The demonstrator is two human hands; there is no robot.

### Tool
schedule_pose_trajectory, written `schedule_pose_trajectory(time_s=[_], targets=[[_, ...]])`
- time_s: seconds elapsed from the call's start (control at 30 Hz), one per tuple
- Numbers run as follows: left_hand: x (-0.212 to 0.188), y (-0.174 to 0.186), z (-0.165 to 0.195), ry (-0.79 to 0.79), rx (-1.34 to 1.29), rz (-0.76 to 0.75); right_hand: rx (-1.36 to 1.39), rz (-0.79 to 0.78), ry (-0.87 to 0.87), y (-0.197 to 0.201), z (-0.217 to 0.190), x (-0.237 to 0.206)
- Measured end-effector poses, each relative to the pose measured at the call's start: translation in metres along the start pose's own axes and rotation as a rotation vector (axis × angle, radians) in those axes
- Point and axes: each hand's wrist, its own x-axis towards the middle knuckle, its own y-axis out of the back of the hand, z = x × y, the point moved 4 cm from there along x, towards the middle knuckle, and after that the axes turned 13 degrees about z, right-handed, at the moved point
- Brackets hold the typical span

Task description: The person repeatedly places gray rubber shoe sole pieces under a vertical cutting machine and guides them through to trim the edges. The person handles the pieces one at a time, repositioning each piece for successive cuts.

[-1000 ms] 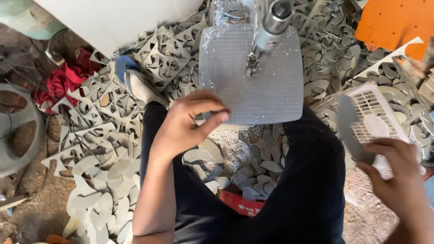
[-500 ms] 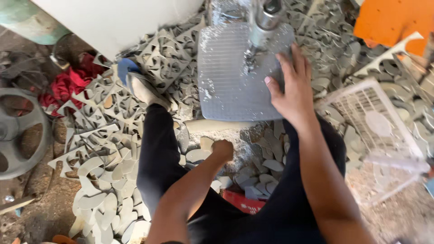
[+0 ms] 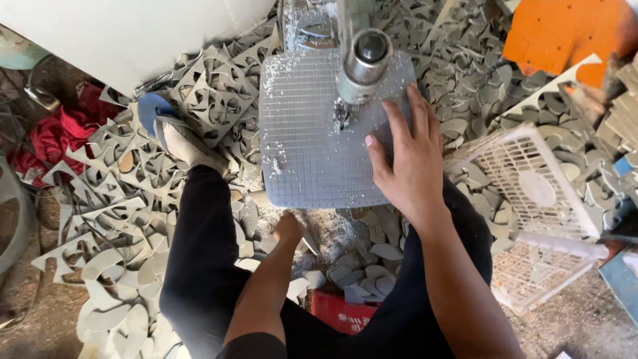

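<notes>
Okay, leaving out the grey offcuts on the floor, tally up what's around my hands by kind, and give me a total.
Hands: 2, the right hand flat on the table, the left hand down below it
Gridded machine table: 1
White plastic crates: 2
Orange sheet: 1
Red cloth: 1
Total: 7

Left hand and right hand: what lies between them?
In the head view, the near edge of the gridded metal work plate and dusty, crumb-strewn floor lie between the left hand, low among grey offcuts, and the right hand, flat on the plate.
</notes>
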Motion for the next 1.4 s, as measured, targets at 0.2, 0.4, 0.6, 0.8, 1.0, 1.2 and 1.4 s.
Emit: schedule_pose_trajectory(time_s=[0.2, 0.4, 0.6, 0.8, 1.0, 1.2, 1.4], targets=[[-0.049, 0.021, 0.077, -0.718, -0.051, -0.245, 0.074, 0.015, -0.012, -0.004, 0.007, -0.006], [-0.136, 0.166, 0.071, -1.160, -0.613, -0.003, 0.747, 0.135, -0.061, 0.030, 0.024, -0.004], [-0.078, 0.210, 0.056, -0.630, -1.208, 0.213, 1.032, 0.054, -0.136, 0.043, 0.027, -0.036], [-0.069, 0.197, 0.047, -0.650, -1.027, 0.323, 0.677, 0.164, -0.301, 0.022, 0.025, -0.045], [-0.084, 0.227, 0.042, -1.044, -0.729, 0.685, 0.632, 0.221, 0.090, 0.038, 0.009, -0.030], [-0.088, 0.235, 0.047, -1.107, -0.554, 0.621, 0.546, 0.219, 0.126, 0.054, 0.006, -0.018], [-0.084, 0.228, 0.049, -1.084, -0.530, 0.650, 0.443, -0.026, 0.287, 0.069, -0.008, -0.017]])
